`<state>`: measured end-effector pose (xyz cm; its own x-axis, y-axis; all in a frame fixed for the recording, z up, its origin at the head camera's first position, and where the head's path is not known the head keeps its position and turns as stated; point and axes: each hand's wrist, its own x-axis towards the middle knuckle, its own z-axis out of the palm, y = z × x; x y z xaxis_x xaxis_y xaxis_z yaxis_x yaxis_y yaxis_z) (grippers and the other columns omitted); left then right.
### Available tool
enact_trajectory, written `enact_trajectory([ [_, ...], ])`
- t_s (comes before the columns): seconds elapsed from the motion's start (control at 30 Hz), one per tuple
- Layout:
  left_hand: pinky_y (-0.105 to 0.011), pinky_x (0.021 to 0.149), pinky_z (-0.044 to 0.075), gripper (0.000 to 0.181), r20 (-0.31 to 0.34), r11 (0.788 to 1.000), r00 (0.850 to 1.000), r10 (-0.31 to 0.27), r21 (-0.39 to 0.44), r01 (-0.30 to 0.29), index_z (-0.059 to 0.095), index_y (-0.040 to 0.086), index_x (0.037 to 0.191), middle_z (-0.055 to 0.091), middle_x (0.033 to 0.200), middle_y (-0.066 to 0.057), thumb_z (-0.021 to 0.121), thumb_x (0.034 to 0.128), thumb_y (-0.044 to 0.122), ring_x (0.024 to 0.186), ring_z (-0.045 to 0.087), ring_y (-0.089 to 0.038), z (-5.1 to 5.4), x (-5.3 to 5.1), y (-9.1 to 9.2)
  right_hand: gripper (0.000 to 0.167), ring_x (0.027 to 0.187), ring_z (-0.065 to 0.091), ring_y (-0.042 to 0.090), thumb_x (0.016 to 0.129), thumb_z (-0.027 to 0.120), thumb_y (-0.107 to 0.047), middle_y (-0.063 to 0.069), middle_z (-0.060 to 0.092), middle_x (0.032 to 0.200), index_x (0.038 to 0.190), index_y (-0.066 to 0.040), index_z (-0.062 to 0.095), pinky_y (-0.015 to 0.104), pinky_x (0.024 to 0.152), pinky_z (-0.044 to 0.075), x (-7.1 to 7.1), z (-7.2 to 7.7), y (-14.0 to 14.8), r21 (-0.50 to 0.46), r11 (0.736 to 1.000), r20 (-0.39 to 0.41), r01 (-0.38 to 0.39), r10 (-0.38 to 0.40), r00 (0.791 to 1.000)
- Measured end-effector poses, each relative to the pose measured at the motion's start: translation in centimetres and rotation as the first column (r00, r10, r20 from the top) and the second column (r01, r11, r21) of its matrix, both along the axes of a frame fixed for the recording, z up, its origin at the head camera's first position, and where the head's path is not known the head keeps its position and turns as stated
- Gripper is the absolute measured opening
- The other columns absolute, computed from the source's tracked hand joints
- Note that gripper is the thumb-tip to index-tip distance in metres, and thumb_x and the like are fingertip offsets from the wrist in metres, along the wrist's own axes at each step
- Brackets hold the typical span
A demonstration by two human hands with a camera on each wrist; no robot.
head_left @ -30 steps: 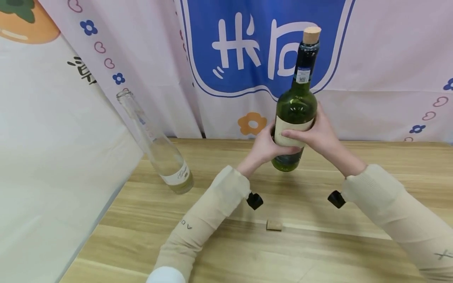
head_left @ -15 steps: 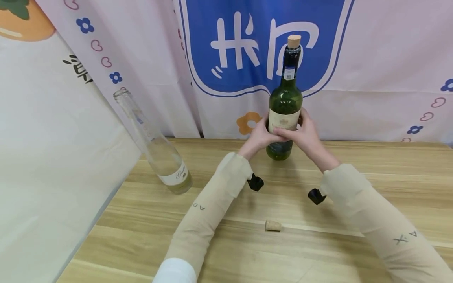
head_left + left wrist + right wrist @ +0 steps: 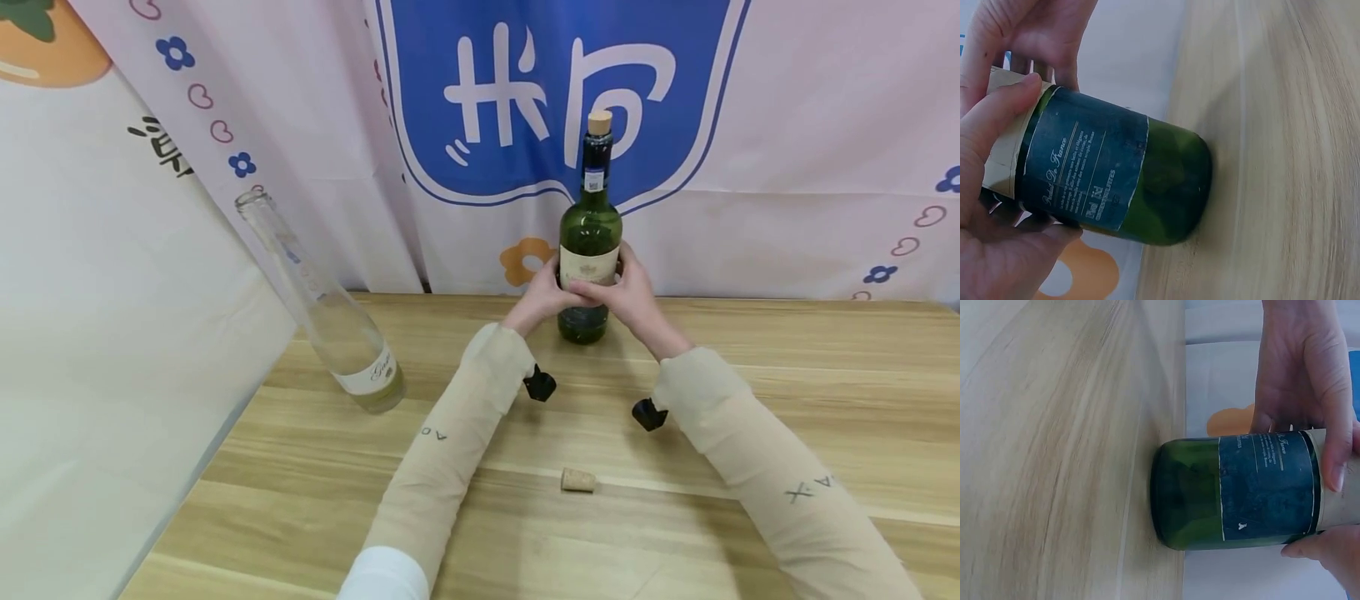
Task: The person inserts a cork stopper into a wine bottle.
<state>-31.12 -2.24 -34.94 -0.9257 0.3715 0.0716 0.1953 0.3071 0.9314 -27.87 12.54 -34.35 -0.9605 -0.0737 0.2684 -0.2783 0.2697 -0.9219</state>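
A green wine bottle (image 3: 591, 227) with a cream label and a cork (image 3: 599, 122) in its mouth stands upright near the back of the table. My left hand (image 3: 542, 297) grips its left side, and my right hand (image 3: 636, 293) holds the right side, both around the label with thumbs in front. In the left wrist view a dark back label (image 3: 1085, 159) lies below the fingers. The bottle's base (image 3: 1169, 494) is at the tabletop in the right wrist view; I cannot tell if it touches. A second, loose cork (image 3: 578, 480) lies on the table in front of my hands.
A tall clear glass bottle (image 3: 337, 333) with a little yellowish liquid stands at the left of the wooden table (image 3: 825, 400). Behind the table hangs a pink curtain (image 3: 810, 108) with a blue emblem. A white sheet (image 3: 97, 333) hangs at the left.
Both hands have brought the green wine bottle left and away from me, lowering it toward the table and setting it more upright. The clear bottle and the loose cork have stayed put.
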Motion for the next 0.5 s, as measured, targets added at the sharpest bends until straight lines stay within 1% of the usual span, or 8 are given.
enact_trajectory([
  [0.1,-0.026,0.09,0.043,0.076,0.008,1.0,1.0,0.004,-0.004,-0.004,0.035,0.013,0.136,0.05,0.122,-0.007,0.077,0.0717,0.012,0.109,0.049,-0.017,0.0,-0.1,-0.1,0.082,0.127,0.033,0.029,0.076,0.074,-0.021,0.016,0.035,0.137,0.141,-0.007,0.024,0.048,0.103,0.03,-0.1,0.0,-0.1,0.016,1.0,-0.006,-0.014,0.014,1.0],
  [0.17,-0.025,0.091,0.043,0.075,0.018,1.0,1.0,0.002,-0.02,-0.002,0.035,0.013,0.135,0.05,0.122,-0.006,0.076,0.0726,0.013,0.109,0.048,-0.017,0.0,-0.1,-0.2,0.084,0.128,0.031,0.03,0.077,0.073,-0.022,0.016,0.033,0.139,0.142,-0.007,0.022,0.049,0.104,0.028,-0.1,0.1,-0.1,0.033,0.999,-0.005,-0.026,0.026,1.0],
  [0.27,-0.026,0.093,0.042,0.075,0.015,0.998,1.0,-0.027,-0.052,0.028,0.031,0.012,0.138,0.047,0.126,-0.008,0.074,0.0758,0.014,0.113,0.047,-0.019,0.1,0.0,-0.4,0.083,0.129,0.03,0.031,0.079,0.071,-0.023,0.017,0.032,0.14,0.142,-0.006,0.02,0.049,0.104,0.028,-0.1,0.1,0.0,0.053,0.997,0.006,-0.053,0.052,0.999],
  [0.33,-0.027,0.095,0.041,0.072,0.006,0.993,0.999,-0.05,-0.105,0.05,0.029,0.011,0.138,0.046,0.129,-0.009,0.071,0.0793,0.016,0.116,0.046,-0.02,0.1,0.3,-0.7,0.082,0.129,0.03,0.032,0.08,0.07,-0.022,0.017,0.032,0.14,0.142,-0.006,0.02,0.049,0.104,0.029,-0.1,0.1,0.1,0.067,0.995,0.026,-0.079,0.077,0.997],
  [0.4,-0.029,0.097,0.04,0.07,-0.016,0.98,0.998,-0.066,-0.191,0.062,0.028,0.011,0.139,0.045,0.132,-0.009,0.068,0.0823,0.02,0.12,0.044,-0.02,0.2,0.7,-1.1,0.08,0.129,0.031,0.032,0.081,0.069,-0.022,0.018,0.033,0.139,0.142,-0.005,0.02,0.048,0.104,0.03,0.0,0.1,0.3,0.085,0.991,0.051,-0.102,0.098,0.994],
  [0.47,-0.03,0.097,0.04,0.065,-0.034,0.951,0.996,-0.076,-0.303,0.062,0.03,0.009,0.138,0.045,0.133,-0.009,0.064,0.085,0.028,0.121,0.044,-0.02,0.3,1.1,-1.3,0.078,0.128,0.032,0.033,0.082,0.068,-0.02,0.019,0.034,0.138,0.142,-0.004,0.02,0.049,0.103,0.031,0.2,0.0,0.5,0.113,0.986,0.076,-0.124,0.116,0.99],
  [0.5,-0.031,0.097,0.04,0.064,-0.044,0.931,0.996,-0.078,-0.36,0.057,0.032,0.009,0.137,0.046,0.133,-0.009,0.063,0.0857,0.032,0.12,0.045,-0.02,0.3,1.3,-1.5,0.078,0.127,0.033,0.034,0.083,0.067,-0.02,0.02,0.034,0.138,0.142,-0.003,0.019,0.049,0.102,0.032,0.2,0.0,0.6,0.135,0.982,0.086,-0.132,0.121,0.989],
])
